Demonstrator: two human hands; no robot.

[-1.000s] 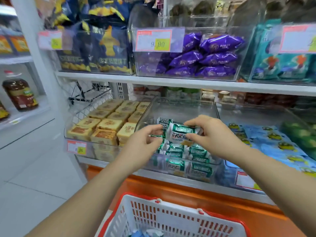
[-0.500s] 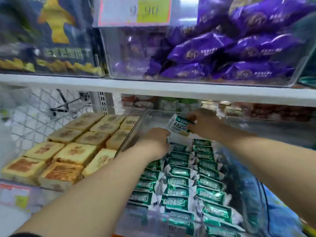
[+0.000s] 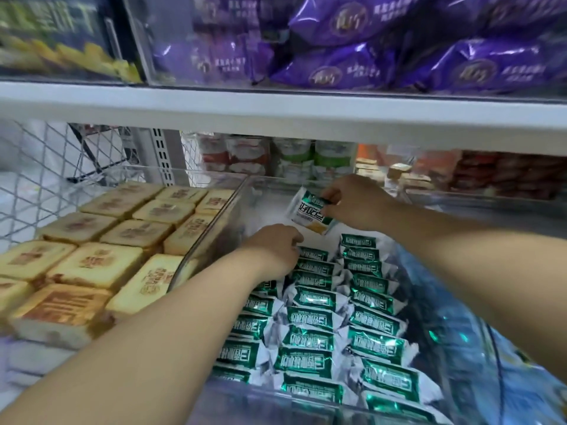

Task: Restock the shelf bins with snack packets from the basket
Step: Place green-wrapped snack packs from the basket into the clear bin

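Note:
A clear plastic shelf bin (image 3: 242, 191) on the lower shelf holds three rows of green-and-white snack packets (image 3: 310, 320). My right hand (image 3: 352, 200) pinches one green-and-white packet (image 3: 310, 213) above the bare back part of the bin. My left hand (image 3: 276, 250) reaches into the bin with fingers curled down onto the back end of the left and middle rows; what its fingertips hold is hidden. The basket is out of view.
To the left, a bin of yellow square cakes (image 3: 116, 240) sits beside a wire mesh panel (image 3: 46, 167). The white upper shelf (image 3: 276, 115) hangs low over the bin, carrying purple packets (image 3: 368, 44). A blue-packet bin (image 3: 521, 378) lies right.
The view has closed in on the bin and the basket has left the frame. Both hands moved deeper toward the back of the bin; the right hand carries its packet further back.

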